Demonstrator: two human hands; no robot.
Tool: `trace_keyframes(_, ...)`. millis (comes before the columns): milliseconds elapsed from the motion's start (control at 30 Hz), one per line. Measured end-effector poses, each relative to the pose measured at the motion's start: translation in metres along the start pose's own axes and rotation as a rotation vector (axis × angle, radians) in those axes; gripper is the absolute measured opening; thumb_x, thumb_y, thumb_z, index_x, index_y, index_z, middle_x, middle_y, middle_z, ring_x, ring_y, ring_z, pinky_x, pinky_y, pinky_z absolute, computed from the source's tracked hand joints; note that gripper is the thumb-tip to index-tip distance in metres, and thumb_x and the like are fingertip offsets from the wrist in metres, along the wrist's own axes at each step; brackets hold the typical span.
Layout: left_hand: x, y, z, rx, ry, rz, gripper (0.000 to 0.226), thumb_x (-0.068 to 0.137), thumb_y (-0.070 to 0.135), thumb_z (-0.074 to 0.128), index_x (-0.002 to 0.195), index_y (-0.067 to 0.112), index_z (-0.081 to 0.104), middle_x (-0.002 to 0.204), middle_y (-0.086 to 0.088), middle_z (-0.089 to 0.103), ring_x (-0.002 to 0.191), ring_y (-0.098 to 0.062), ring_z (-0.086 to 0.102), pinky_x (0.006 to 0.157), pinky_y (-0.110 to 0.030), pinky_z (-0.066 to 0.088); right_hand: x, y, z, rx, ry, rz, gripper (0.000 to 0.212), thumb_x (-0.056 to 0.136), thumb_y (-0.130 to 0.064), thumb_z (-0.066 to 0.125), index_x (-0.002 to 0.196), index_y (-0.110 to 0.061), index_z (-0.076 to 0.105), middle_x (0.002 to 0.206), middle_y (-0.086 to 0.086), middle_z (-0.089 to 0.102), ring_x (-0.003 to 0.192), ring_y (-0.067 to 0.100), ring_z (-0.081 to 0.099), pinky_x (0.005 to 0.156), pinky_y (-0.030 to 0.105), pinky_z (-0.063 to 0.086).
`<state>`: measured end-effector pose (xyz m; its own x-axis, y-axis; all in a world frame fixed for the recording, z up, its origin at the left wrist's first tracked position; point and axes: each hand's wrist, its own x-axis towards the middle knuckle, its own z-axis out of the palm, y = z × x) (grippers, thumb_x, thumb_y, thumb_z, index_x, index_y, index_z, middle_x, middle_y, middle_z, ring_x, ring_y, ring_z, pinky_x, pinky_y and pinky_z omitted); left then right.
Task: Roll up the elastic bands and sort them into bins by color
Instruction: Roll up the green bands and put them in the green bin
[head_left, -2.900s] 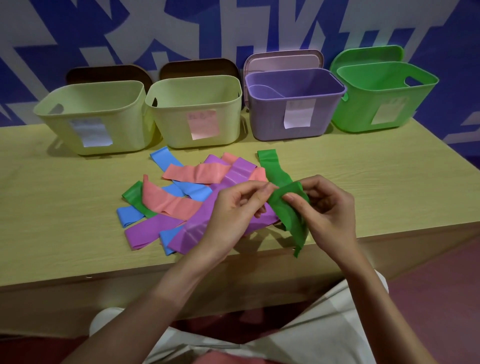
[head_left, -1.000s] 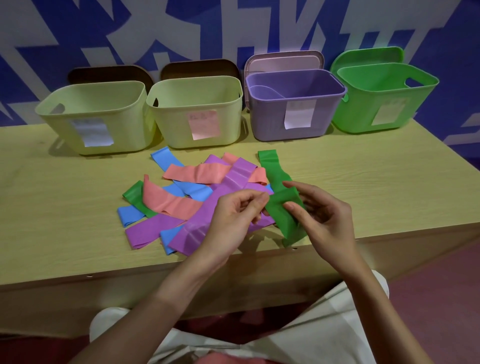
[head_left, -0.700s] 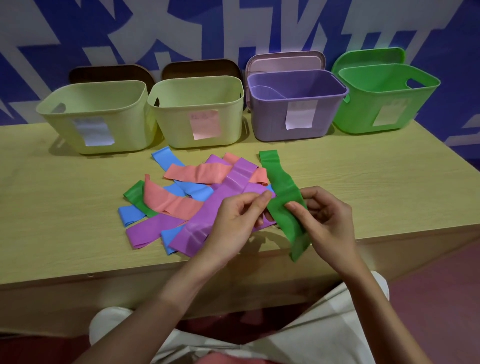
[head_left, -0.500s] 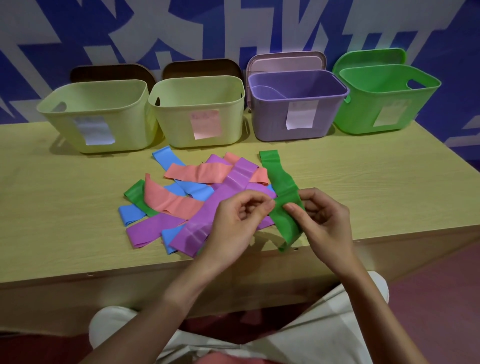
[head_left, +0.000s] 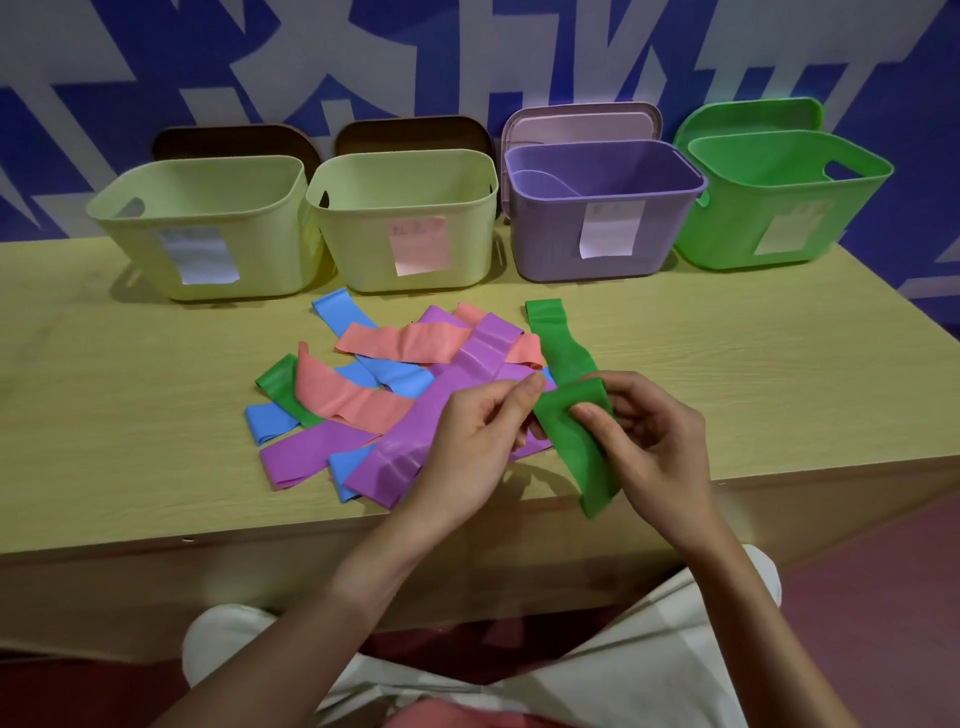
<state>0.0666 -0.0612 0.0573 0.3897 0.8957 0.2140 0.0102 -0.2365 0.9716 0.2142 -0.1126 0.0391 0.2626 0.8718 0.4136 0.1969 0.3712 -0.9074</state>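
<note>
I hold a green elastic band (head_left: 576, 441) in both hands above the table's front edge. My left hand (head_left: 478, 441) pinches its upper left edge between thumb and forefinger. My right hand (head_left: 654, 441) curls round its right side, thumb on top. The band's lower end hangs past the edge. A second green band (head_left: 558, 338) lies flat behind it. A pile of purple (head_left: 447, 410), pink (head_left: 405, 343), blue (head_left: 400, 376) and green (head_left: 283, 387) bands lies to the left.
Along the back of the wooden table (head_left: 779, 364) stand two pale yellow bins (head_left: 208, 228) (head_left: 405, 218), a purple bin (head_left: 597, 223) and a green bin (head_left: 779, 202), each with a paper label. Lids lean against the wall behind them.
The green band has been lifted and turned in my hands; its top end is now folded over toward me and its lower end hangs lower past the table edge.
</note>
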Motion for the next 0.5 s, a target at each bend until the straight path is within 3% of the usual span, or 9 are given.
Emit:
trace_keyframes(133, -0.0020, 0.0009, 0.0027, 0.001, 0.004, 0.047, 0.022, 0.095, 0.019, 0.054, 0.073, 0.019, 0.061, 0.058, 0.009, 0.052, 0.059, -0.003, 0.048, 0.060, -0.018, 0.040, 0.0000, 0.0008, 0.0013, 0.003, 0.024, 0.018, 0.016, 0.082, -0.032, 0.065, 0.095, -0.023, 0.065, 0.085, -0.002, 0.073, 0.077, 0.010, 0.069, 0.068, 0.023, 0.053)
trace_keyframes(233, -0.0009, 0.0006, 0.0033, 0.033, 0.032, 0.064, 0.021, 0.092, 0.008, 0.058, 0.082, 0.025, 0.064, 0.062, 0.019, 0.060, 0.060, 0.005, 0.051, 0.062, -0.012, 0.041, 0.0000, 0.0003, 0.0030, 0.020, 0.025, 0.028, 0.015, 0.083, -0.029, 0.067, 0.096, -0.021, 0.065, 0.085, -0.001, 0.073, 0.076, 0.010, 0.069, 0.067, 0.022, 0.053)
trace_keyframes(333, 0.0012, 0.0019, 0.0021, 0.044, 0.075, 0.058, 0.024, 0.092, 0.009, 0.057, 0.079, 0.028, 0.065, 0.053, 0.015, 0.055, 0.055, 0.002, 0.047, 0.058, -0.012, 0.039, -0.0020, 0.0007, 0.0031, 0.044, -0.017, 0.033, 0.020, 0.087, -0.017, 0.064, 0.107, -0.020, 0.064, 0.092, 0.002, 0.073, 0.085, 0.015, 0.070, 0.073, 0.026, 0.054)
trace_keyframes(433, 0.0021, 0.0011, 0.0012, 0.047, 0.081, 0.049, 0.032, 0.094, 0.015, 0.055, 0.063, 0.025, 0.059, 0.050, 0.008, 0.046, 0.052, -0.003, 0.041, 0.055, -0.018, 0.036, -0.0026, -0.0004, 0.0033, 0.023, -0.080, 0.003, 0.029, 0.091, -0.016, 0.060, 0.118, -0.025, 0.061, 0.097, 0.011, 0.071, 0.088, 0.028, 0.068, 0.075, 0.037, 0.054)
trace_keyframes(500, 0.0021, -0.0014, 0.0015, 0.060, 0.088, 0.046, 0.039, 0.095, 0.018, 0.054, 0.057, 0.016, 0.052, 0.050, -0.002, 0.044, 0.051, -0.008, 0.040, 0.055, -0.024, 0.035, -0.0015, -0.0011, 0.0039, 0.025, -0.091, 0.002, 0.026, 0.091, -0.013, 0.060, 0.115, -0.023, 0.062, 0.098, 0.006, 0.072, 0.091, 0.022, 0.070, 0.076, 0.030, 0.055)
